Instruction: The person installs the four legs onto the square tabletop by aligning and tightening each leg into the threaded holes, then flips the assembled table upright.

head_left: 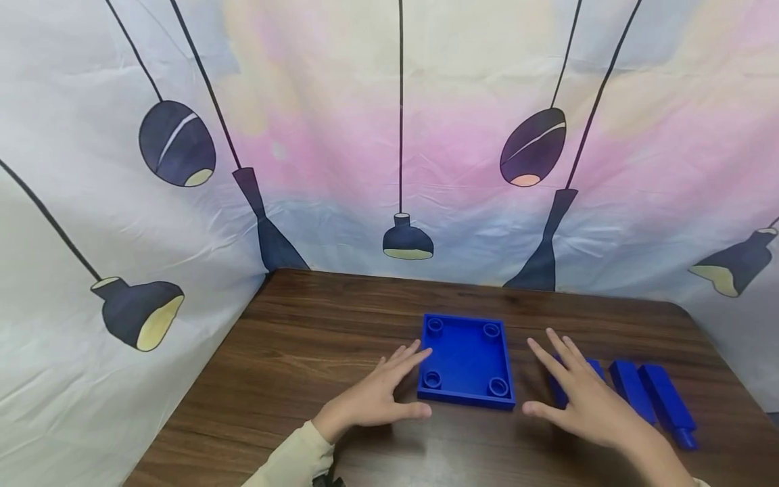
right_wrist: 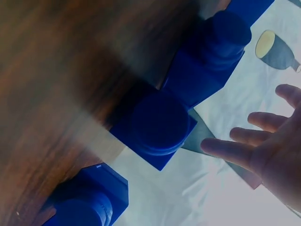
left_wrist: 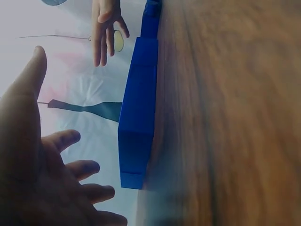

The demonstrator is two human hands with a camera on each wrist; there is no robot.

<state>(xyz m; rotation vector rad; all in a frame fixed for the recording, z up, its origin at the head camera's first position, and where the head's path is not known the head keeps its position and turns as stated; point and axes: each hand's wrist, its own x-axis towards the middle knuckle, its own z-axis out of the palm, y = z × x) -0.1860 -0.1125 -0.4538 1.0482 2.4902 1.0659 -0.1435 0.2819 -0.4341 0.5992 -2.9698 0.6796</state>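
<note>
A square blue plastic panel (head_left: pixel 465 358) with a raised rim and a round socket in each corner lies flat on the table. My left hand (head_left: pixel 383 389) is at its left side, fingers spread, fingertips overlapping the rim in the head view; the left wrist view shows the panel (left_wrist: pixel 138 94) edge-on beyond that hand's fingers. To the right lie several blue square posts with round peg ends, among them one post (head_left: pixel 666 399) at the far right. Spread over the nearer posts, my right hand (head_left: pixel 584 396) partly hides them. Peg ends (right_wrist: pixel 160 122) face the right wrist camera. Neither hand holds anything.
The dark wood-grain table (head_left: pixel 292 352) carries the panel and posts. Behind it and along its sides hangs a pale cloth (head_left: pixel 341 155) printed with dark pendant lamps.
</note>
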